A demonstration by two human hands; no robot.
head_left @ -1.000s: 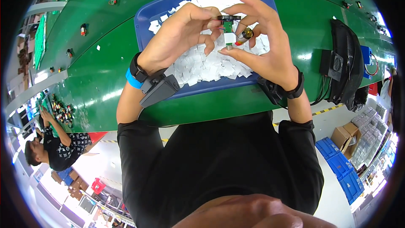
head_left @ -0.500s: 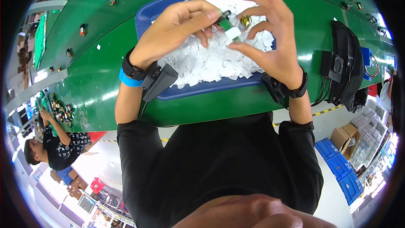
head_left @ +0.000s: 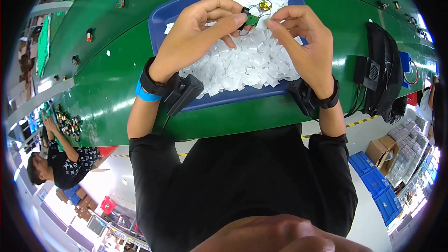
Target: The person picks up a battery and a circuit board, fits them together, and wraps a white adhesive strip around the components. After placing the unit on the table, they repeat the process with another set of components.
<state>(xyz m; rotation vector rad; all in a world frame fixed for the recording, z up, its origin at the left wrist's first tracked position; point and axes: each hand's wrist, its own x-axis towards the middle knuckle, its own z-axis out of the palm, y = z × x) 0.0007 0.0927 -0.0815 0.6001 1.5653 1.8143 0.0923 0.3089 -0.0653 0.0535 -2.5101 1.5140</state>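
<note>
Board (head_left: 253, 20) up around upper middle of frame, black end (head_left: 245, 12) pinched in left hand (head_left: 198, 30), white label (head_left: 262, 23) pinched in right hand (head_left: 307, 42). Yellow thingy (head_left: 265, 5) just above. Blue tub (head_left: 233, 102) of white slips (head_left: 233, 67) underneath, on green table (head_left: 116, 77).

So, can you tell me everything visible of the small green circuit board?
The small green circuit board, partly hidden, is held above the blue plastic tub. The left fingers grip a black rounded part at its left end; the right fingers pinch a white paper-like patch at its right. Thin dark wires curve beside it, near a yellow round component.
</note>
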